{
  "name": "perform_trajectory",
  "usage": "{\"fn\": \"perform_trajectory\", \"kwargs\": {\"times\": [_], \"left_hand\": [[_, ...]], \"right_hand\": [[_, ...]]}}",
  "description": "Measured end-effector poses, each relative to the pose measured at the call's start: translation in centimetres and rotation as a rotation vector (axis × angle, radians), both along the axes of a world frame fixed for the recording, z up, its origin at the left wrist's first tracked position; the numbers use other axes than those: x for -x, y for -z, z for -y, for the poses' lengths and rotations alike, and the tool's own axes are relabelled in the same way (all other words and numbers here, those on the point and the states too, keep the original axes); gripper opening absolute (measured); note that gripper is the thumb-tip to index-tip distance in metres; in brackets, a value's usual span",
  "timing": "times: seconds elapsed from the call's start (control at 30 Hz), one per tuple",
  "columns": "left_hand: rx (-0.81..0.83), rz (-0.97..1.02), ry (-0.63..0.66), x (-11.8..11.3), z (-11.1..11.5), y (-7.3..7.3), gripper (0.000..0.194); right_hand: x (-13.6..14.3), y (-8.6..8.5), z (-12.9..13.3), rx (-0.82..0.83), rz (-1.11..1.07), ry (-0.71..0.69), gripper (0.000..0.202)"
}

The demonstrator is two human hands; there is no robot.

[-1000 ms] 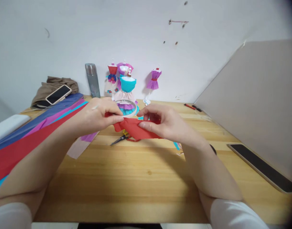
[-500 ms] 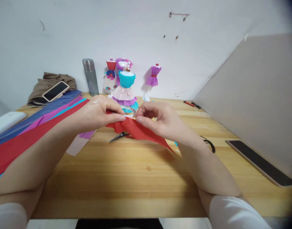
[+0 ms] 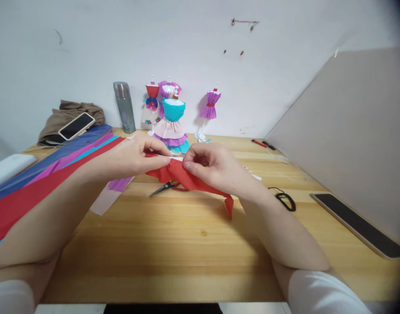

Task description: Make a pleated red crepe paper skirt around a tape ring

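Between my two hands, above the table, is a strip of red crepe paper; its loose end hangs down at the right with a curled tip. My left hand pinches the gathered part of the strip between thumb and forefinger. Close beside it, my right hand pinches the upper edge of the same strip. A white band with print shows just behind the fingertips. Scissors lie under the strip, their handles partly covered by it.
Miniature dress forms in paper dresses, one turquoise-topped and one purple, stand by the wall. A bottle, a phone on brown cloth and coloured paper sheets lie left. A hair tie and a dark tablet-like slab are right.
My right hand has shifted slightly left, nearer my left hand. The strip's free end now hangs with a curled tip instead of lying out straight. My left hand has barely moved.
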State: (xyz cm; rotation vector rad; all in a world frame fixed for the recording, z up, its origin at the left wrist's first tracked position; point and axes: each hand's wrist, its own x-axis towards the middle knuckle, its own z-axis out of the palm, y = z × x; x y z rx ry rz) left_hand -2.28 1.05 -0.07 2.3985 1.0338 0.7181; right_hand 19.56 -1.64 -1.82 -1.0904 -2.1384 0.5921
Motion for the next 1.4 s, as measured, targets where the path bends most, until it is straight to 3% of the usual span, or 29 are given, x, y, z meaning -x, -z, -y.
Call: {"fn": "perform_trajectory", "kwargs": {"times": [0.67,1.0,1.4], "left_hand": [[0.008,-0.075,-0.068,-0.35,-0.3,0.58,0.027],[0.005,-0.067,-0.086,-0.4,-0.43,0.46,0.026],[0.036,-0.028,-0.076,-0.34,-0.2,0.5,0.029]], "right_hand": [[0.46,0.45,-0.42,-0.049,0.013,0.086,0.011],[0.18,0.87,-0.84,-0.044,-0.022,0.037,0.008],[0.26,0.11,-0.14,0.001,0.006,0.043,0.01]]}}
